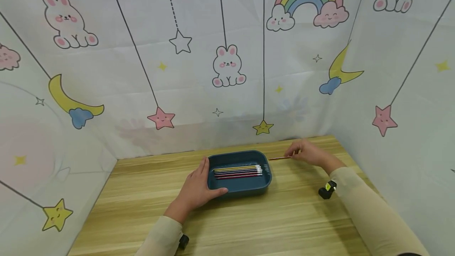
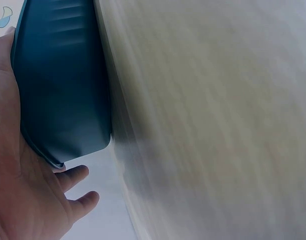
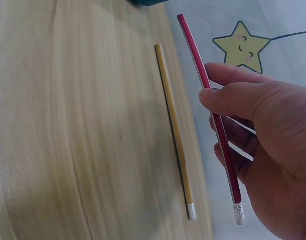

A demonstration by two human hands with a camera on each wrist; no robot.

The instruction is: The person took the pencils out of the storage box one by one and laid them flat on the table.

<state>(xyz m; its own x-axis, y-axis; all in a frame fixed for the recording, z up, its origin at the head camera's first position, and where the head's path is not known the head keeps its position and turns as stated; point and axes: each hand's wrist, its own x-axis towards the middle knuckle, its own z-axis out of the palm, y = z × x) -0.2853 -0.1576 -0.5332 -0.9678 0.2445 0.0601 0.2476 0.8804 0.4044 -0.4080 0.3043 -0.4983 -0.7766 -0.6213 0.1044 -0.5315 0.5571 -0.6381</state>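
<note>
A dark teal tray (image 1: 234,189) holds several pencils (image 1: 238,172), striped yellow, dark and red, with white eraser ends to the right. My left hand (image 1: 197,187) spans the tray's left end, its fingers straight along the side and its thumb against the front rim. To the right of the tray, my right hand (image 1: 303,152) pinches a red pencil (image 3: 192,46) between thumb and index finger, eraser end toward the palm. Beside it, in the right wrist view, a yellow pencil (image 3: 173,120) with a white eraser lies on the table.
The wood-grain table (image 1: 277,224) meets a white printed cloth (image 1: 199,90) at the back and sides. A black wrist camera (image 1: 326,190) hangs below the right sleeve, and another black device (image 1: 183,241) shows at the left sleeve.
</note>
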